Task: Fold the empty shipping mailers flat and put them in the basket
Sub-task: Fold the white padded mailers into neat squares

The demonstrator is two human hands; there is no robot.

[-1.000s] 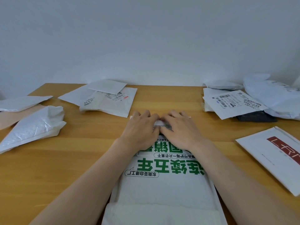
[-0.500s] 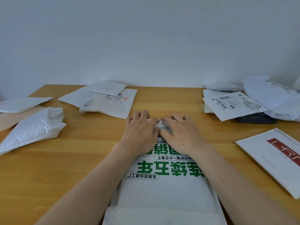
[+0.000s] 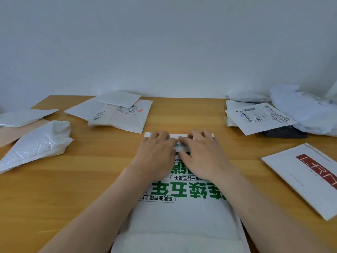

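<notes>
A white padded mailer [image 3: 182,212] with large green print lies flat on the wooden table [image 3: 73,189] right in front of me. My left hand [image 3: 156,152] and my right hand [image 3: 202,154] lie palm down side by side on its far end, with straight fingers pressing on the white end flap. No basket is in view.
Other mailers lie around: a crumpled white one [image 3: 36,145] at the left, a flat stack [image 3: 118,112] at the back left, a labelled pile [image 3: 259,115] with grey bags [image 3: 306,110] at the back right, and a white one with a red logo [image 3: 306,178] at the right.
Both hands have slid a little farther from me along the mailer and their fingers have spread, so more of the white end flap shows.
</notes>
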